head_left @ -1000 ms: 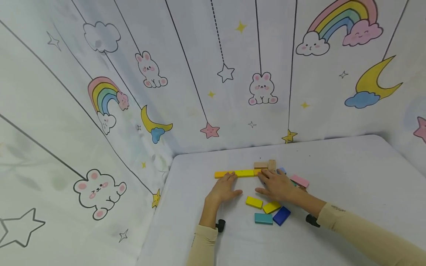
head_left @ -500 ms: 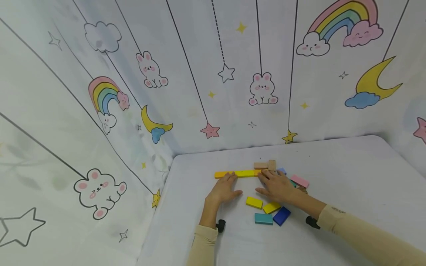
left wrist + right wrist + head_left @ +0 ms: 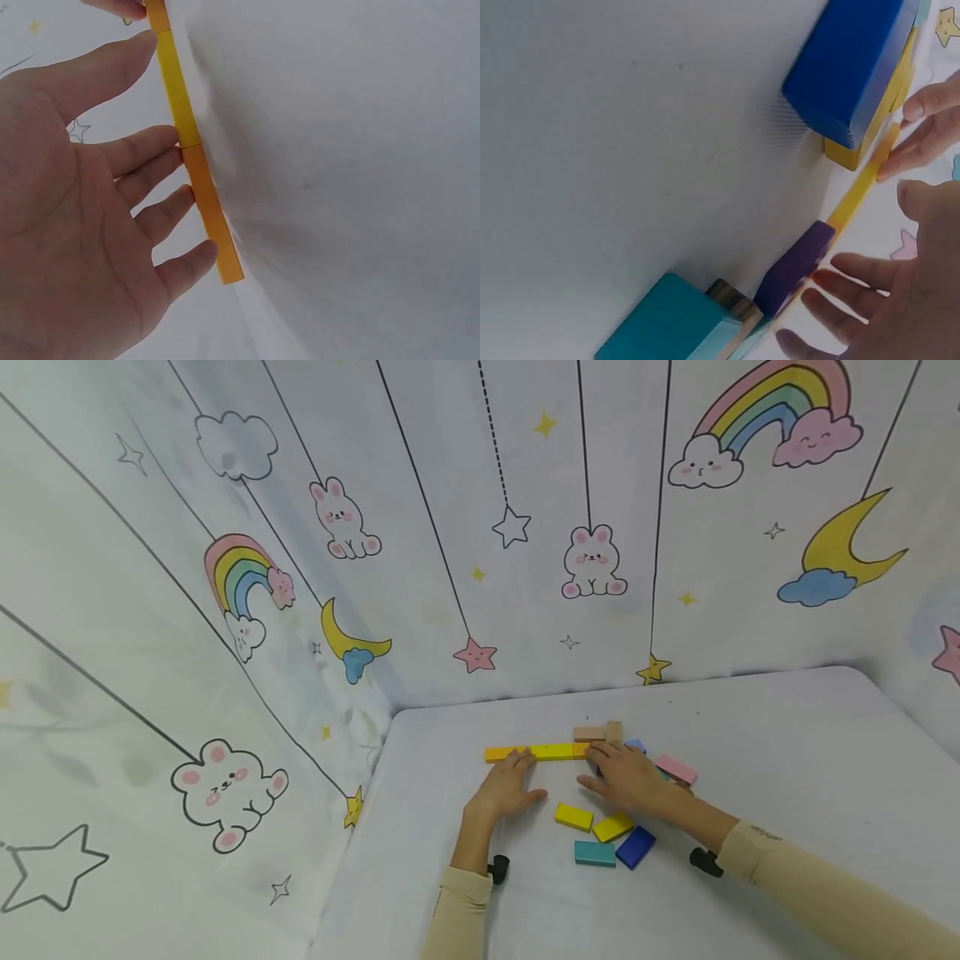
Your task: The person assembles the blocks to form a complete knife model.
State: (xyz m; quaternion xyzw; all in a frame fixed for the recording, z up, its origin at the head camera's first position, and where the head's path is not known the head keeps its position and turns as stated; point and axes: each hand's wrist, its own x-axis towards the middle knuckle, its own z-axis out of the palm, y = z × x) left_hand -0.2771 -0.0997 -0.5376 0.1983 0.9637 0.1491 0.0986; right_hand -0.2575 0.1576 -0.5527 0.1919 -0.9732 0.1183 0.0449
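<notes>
My left hand point(image 3: 501, 787) lies with its fingers stretched out and a little apart, the fingertips against the near side of a straight row of blocks, around the joint where the left orange block point(image 3: 504, 754) meets the yellow block point(image 3: 552, 752); I pinch nothing with it, and in the head view my thumb points away from the row. My right hand point(image 3: 630, 777) is spread too, its fingers loosely bent and its thumb held apart, with the fingertips at the right orange block point(image 3: 581, 750), which butts against the other end of the yellow one; whether I press on it I cannot tell. The row lies flat on the white table point(image 3: 750, 735), in front of me. Just behind its right end are two plain wooden blocks point(image 3: 589, 734), set at an angle to each other. The right wrist view shows a purple block point(image 3: 795, 266) close to my right fingers, with a striped brown block point(image 3: 733, 300) near it. A pink block point(image 3: 677, 768) lies past my right hand. Nearer to me, between my forearms, sit two yellow blocks point(image 3: 573, 817), a teal block point(image 3: 595, 853) and a dark blue block point(image 3: 636, 847).
</notes>
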